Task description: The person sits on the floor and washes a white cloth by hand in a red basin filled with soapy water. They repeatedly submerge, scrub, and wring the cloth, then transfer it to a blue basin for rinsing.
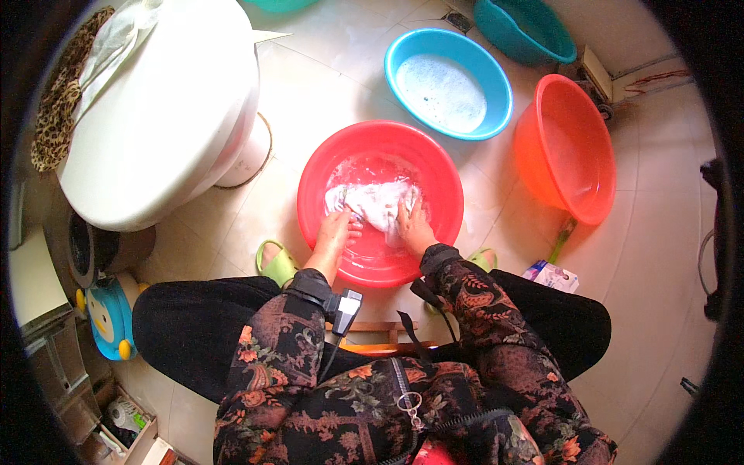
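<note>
A round red plastic basin (pixel 314 168) stands on the floor between my feet, with some water and suds in it. A wet white cloth (pixel 372 200) lies bunched across its middle. My left hand (pixel 338 231) is over the basin's near left part, fingers apart, at the lower left edge of the cloth; nothing shows between them. At the cloth's right end, my right hand (pixel 414 225) has its fingers spread over the fabric and holds it. The fabric under that palm is hidden.
A blue basin (pixel 503 119) of foamy water stands beyond the red one. An orange basin (pixel 526 148) leans tilted at the right, near a small printed box (pixel 552 276). A teal basin (pixel 511 38) lies behind. A white pedestal washbasin (pixel 163 116) juts in at upper left.
</note>
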The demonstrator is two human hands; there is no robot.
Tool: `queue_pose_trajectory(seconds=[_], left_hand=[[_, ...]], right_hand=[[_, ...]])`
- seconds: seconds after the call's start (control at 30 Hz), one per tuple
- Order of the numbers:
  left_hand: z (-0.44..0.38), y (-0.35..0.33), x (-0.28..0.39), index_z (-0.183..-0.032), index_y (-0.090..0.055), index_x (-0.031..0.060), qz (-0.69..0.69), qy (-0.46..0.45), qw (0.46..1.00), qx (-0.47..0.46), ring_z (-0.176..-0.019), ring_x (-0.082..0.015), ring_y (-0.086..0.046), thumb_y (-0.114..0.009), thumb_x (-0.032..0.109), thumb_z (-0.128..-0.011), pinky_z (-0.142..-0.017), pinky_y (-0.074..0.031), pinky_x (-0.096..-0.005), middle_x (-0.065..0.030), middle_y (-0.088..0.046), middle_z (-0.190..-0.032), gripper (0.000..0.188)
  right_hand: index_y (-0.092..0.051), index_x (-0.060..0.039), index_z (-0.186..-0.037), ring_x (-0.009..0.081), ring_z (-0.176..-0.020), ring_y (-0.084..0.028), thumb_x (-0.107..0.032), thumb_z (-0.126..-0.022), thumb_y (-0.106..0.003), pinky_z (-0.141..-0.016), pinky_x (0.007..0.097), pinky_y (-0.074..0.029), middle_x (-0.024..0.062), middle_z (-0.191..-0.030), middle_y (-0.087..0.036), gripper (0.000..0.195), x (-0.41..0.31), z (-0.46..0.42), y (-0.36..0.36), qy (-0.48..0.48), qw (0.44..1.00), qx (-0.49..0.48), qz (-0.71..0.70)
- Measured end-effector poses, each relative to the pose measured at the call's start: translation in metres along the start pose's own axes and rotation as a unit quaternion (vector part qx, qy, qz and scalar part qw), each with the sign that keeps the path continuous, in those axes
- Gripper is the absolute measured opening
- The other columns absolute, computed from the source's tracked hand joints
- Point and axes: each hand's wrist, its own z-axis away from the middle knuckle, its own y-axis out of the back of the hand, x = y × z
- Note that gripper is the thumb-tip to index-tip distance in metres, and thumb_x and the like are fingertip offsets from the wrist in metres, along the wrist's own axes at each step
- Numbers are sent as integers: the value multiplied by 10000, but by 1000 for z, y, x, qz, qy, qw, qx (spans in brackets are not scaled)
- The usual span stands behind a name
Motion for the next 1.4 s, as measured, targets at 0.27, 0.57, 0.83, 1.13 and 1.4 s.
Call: queue_pose_trajectory(seconds=[0.27,0.57,0.83,1.13,1.4], left_hand=[[-8,-5,-23,-1057,-471,37,43,96,994,-40,-872,-247,-574,-469,485,-890,-725,-482,-392,-161,-582,-1010,478],[-9,-47,-10,-1395,-284,177,235,141,942,-193,-1174,-423,-419,-210,885,-661,-892,-358,-597,-177,-405,-1336,1022],[-14,-68,16,-1048,-508,137,435,-74,891,-113,-862,-213,-597,-557,552,-813,-762,-500,-367,-68,-592,-923,479],[6,-74,27,-1121,-515,100,444,-47,894,-43,-823,-187,-580,-590,391,-859,-719,-500,-334,-47,-575,-929,398],[13,-77,28,-1131,-535,68,414,-59,908,6,-837,-188,-592,-543,287,-899,-752,-498,-335,-52,-597,-966,319]], right_hand=[[-458,9,-1134,399,-780,-603,-189,-731,-668,-674,415,-511,264,-1030,-566,495,-8,-16,43,-151,968,14,-199],[-467,-44,-1148,195,-882,-583,-43,-735,-563,-666,285,-510,94,-1018,-563,424,-43,1,182,-210,682,-21,-701],[-279,-63,-1393,258,-1292,-322,-4,-778,-468,-1051,349,-276,153,-1357,-358,646,-74,38,198,17,879,-10,-476],[-393,-32,-1241,337,-1027,-517,-191,-825,-622,-813,375,-454,234,-1110,-483,501,-91,12,172,-8,909,82,-410],[-572,18,-936,327,-713,-640,-332,-853,-571,-626,384,-491,203,-729,-612,360,-103,-9,179,-141,892,89,-421]])
